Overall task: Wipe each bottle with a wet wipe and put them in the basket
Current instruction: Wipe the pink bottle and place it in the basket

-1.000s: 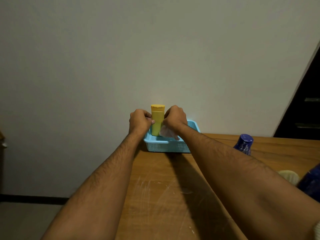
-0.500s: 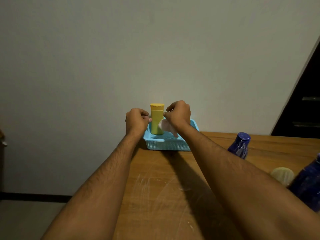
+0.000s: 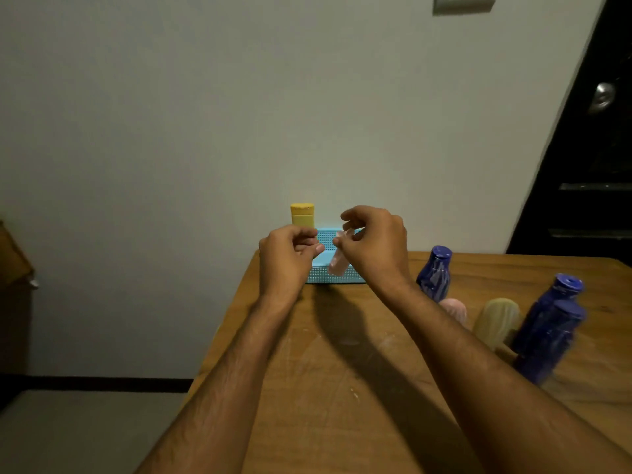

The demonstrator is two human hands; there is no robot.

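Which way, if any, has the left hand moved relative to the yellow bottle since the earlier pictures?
Yes. The left hand has let go of the yellow bottle and drawn back toward the camera, lower against it.

Basket at table's far left corner: yellow bottle upright in its left end, right part open from above. Blue bottles and tubes crowd the right side. Near-left tabletop open.

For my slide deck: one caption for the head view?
Yellow bottle stands in blue basket; right hand pinches the wet wipe, left hand empty.
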